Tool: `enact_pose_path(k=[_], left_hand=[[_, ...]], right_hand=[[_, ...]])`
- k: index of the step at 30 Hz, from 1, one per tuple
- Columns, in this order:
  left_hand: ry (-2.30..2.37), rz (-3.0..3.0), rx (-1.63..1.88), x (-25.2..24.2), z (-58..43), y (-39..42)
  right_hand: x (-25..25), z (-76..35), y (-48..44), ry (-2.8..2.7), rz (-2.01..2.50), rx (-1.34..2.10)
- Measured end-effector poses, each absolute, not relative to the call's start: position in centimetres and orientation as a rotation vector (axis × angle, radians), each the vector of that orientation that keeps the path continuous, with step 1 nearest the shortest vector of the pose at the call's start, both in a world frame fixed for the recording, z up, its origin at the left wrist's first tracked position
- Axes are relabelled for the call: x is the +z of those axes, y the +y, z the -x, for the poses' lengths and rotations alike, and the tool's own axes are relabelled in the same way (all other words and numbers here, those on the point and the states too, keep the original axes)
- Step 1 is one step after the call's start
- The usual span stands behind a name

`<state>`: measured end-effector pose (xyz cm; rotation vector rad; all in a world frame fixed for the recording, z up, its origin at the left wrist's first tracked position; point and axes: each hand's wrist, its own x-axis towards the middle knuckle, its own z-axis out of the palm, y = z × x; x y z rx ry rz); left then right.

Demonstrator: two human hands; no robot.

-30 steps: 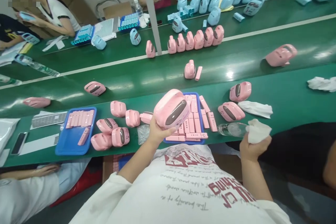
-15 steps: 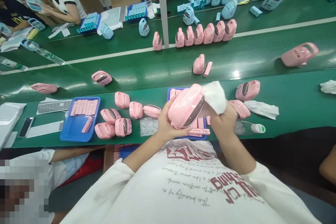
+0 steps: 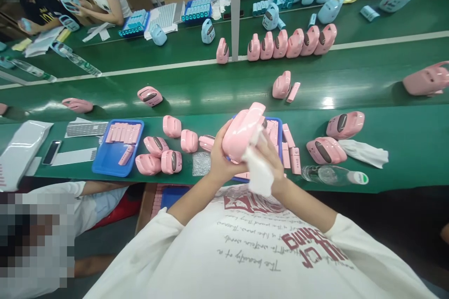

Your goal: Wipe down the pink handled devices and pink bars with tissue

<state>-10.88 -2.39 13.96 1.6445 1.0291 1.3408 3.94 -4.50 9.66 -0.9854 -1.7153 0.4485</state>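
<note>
Pink case point(image 3: 240, 133), shiny and round, is held up above the green worktop point(image 3: 414, 135), hiding part of a blue tray point(image 3: 280, 126). The left hand point(image 3: 223, 161) is nearer: its fingers are spread to the case's width and curl around its left side and bottom. The right hand point(image 3: 272, 156) is just to the right, fingers bent around a white cloth point(image 3: 260, 175); they are too blurry to tell if they touch the case. Its long way slants up to the right.
</note>
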Motion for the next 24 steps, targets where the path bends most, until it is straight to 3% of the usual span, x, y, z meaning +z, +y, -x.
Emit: enact_pose_path(k=[4,8,11,18,24], left_hand=[[0.974,-1.641,1.343,13.6,11.0,-2.4],[0.767,-1.603,1.342,13.4,11.1,-2.5],[0.703,-1.604,1.275,13.7,11.1,-2.4],[0.681,-1.422,1.033,14.6,11.3,-2.5],[0.681,-1.330,0.811,15.3,11.1,-2.9]], right_hand=[[10.2,-4.2,-3.9,-1.489,0.931,0.412],[11.2,-4.1,-3.6,-0.886,1.152,0.813],[12.1,-4.3,-3.8,-0.732,1.063,1.013],[14.4,-7.4,-2.1,-1.011,1.029,1.086],[18.7,-8.9,-0.8,-1.891,0.833,0.684]])
